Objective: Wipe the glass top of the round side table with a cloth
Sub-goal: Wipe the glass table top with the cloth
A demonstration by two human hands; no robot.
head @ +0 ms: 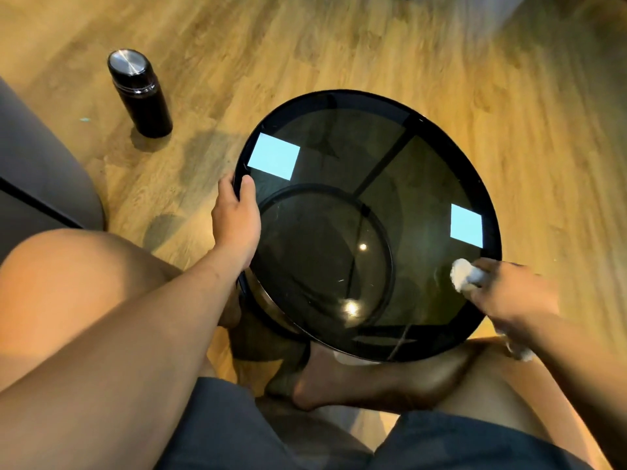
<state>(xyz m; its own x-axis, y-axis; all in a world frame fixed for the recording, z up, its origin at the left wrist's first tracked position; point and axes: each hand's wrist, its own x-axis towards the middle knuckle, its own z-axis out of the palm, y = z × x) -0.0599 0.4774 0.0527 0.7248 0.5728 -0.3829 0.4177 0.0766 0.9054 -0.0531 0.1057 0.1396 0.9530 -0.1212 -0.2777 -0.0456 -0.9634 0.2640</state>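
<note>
- While the person sits over it, the round side table (424,355) stands on the wooden floor (339,45) right in front of their knees, its dark glass top (417,184) facing up and bare of objects
- Their left hand (237,215) grips the black rim (342,93) on the left side, with the thumb lying on the glass and the fingers curled over the outer edge, steadying the table
- Their right hand (509,293) is at the near right edge, fingers closed round a bunched white cloth (463,274); the wad presses on the glass just inside the rim, and what looks like a loose end trails under the wrist
- To my eye the pane is stiff, smooth and slippery, and brittle at its edge, so pressure should stay flat and moderate
- The table seems light enough to skid or tip under hard rubbing, so the frame's rim is the sensible place to hold it, not the glass
- The cloth is soft and squashes to the surface, and bunched tight like this it covers only a small patch per stroke
- Faint streaks show toward the near side, so I'd say the wiping is under way, not finished
- A black flask (140,93) stands upright on the floor, well apart to the left, near a grey sofa (34,164)
</note>
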